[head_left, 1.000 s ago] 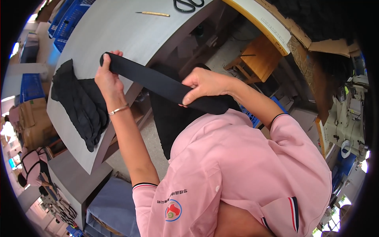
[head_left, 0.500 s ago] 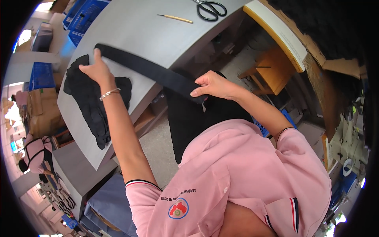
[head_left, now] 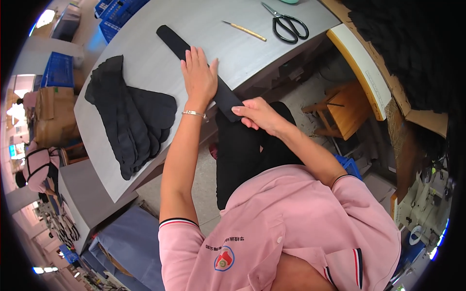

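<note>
A long black strip of cloth [head_left: 194, 60] lies flat on the grey table [head_left: 252, 53], and its near end hangs a little past the table edge. The left hand [head_left: 199, 77] lies flat on the middle of the strip, fingers spread, pressing down and not closed on anything. The right hand [head_left: 259, 115] pinches the near end of the strip right at the edge, so that grip is closed on the strip. It looks like the strip is being laid out and smoothed. I think the next move needs the flat hand to slide along the strip while the pinching hand keeps the end tight, so no bumps stay in it. Just past the pinching hand the table stops, so the end could slip off and drop toward the person's lap. On the far side of the flat hand the table is bare, with room to slide. To the left of the flat hand, a little apart, sits a pile of black cloth pieces [head_left: 131, 121] fanned out near the other edge. Far beyond the strip's far end lie black scissors [head_left: 289, 24] and a thin yellow stick [head_left: 245, 30], well out of the way.
</note>
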Demonstrator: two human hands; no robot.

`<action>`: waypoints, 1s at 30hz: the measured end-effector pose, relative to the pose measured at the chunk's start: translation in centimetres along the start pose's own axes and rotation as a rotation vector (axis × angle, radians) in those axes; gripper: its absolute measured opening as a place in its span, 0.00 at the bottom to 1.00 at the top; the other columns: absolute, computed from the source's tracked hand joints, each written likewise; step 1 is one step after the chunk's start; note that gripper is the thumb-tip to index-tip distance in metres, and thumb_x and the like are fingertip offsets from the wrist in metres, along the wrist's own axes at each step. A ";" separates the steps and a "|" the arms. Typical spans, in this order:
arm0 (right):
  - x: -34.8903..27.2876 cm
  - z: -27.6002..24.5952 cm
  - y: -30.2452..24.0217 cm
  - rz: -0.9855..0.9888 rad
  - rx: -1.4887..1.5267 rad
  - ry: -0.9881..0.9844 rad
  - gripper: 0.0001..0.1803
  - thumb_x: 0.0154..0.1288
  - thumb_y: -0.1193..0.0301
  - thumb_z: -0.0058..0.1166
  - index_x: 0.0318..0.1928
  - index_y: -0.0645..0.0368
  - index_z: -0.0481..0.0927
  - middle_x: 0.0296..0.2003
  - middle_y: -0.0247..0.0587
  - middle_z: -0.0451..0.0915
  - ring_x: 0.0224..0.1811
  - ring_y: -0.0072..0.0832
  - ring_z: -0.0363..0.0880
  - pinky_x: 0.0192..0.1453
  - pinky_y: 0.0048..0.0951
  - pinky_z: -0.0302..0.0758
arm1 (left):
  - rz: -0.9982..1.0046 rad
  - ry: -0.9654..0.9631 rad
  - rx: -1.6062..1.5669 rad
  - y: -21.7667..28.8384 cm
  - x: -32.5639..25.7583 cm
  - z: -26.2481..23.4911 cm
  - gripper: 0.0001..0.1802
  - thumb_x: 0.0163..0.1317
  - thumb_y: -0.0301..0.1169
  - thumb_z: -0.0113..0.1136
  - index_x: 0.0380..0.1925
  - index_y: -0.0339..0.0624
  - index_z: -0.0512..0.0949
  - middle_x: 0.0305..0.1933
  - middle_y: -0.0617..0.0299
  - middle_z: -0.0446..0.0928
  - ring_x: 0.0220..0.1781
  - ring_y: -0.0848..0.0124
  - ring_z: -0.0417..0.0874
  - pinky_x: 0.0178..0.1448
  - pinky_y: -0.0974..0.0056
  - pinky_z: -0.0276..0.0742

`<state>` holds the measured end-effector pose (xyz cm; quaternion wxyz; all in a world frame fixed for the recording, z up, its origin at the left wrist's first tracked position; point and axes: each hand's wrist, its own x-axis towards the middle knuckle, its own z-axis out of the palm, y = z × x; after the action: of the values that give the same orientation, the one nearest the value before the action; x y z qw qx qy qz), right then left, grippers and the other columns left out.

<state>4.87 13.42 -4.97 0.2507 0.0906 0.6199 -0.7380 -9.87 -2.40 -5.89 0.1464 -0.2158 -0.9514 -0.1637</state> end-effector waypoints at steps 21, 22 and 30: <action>-8.2 -2.1 1.7 0.060 0.010 -0.066 0.19 0.71 0.60 0.59 0.24 0.56 0.78 0.16 0.28 0.74 0.14 0.12 0.66 0.18 0.16 0.60 | -1.026 -0.034 -1.532 11.0 -16.0 -7.1 0.08 0.66 0.35 0.67 0.36 0.42 0.84 0.32 0.69 0.83 0.31 0.80 0.81 0.40 0.71 0.77; -8.6 -2.0 1.8 0.056 0.018 -0.084 0.19 0.71 0.60 0.59 0.24 0.56 0.78 0.16 0.28 0.74 0.14 0.12 0.66 0.18 0.16 0.60 | -1.051 -0.041 -1.526 10.9 -16.1 -7.2 0.08 0.66 0.35 0.67 0.36 0.42 0.84 0.32 0.69 0.83 0.31 0.80 0.81 0.40 0.71 0.77; -11.2 -2.0 1.9 -0.073 -0.147 -0.136 0.18 0.69 0.62 0.60 0.23 0.60 0.80 0.17 0.31 0.78 0.17 0.16 0.74 0.23 0.20 0.70 | -0.951 0.046 -1.566 12.5 -17.5 -7.9 0.08 0.65 0.31 0.67 0.27 0.43 0.82 0.28 0.72 0.80 0.28 0.83 0.76 0.37 0.75 0.71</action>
<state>15.03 18.07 -2.06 0.2713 -0.0011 0.6567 -0.7036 12.61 -1.02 -1.77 -0.1058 0.1642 -0.5540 -0.8093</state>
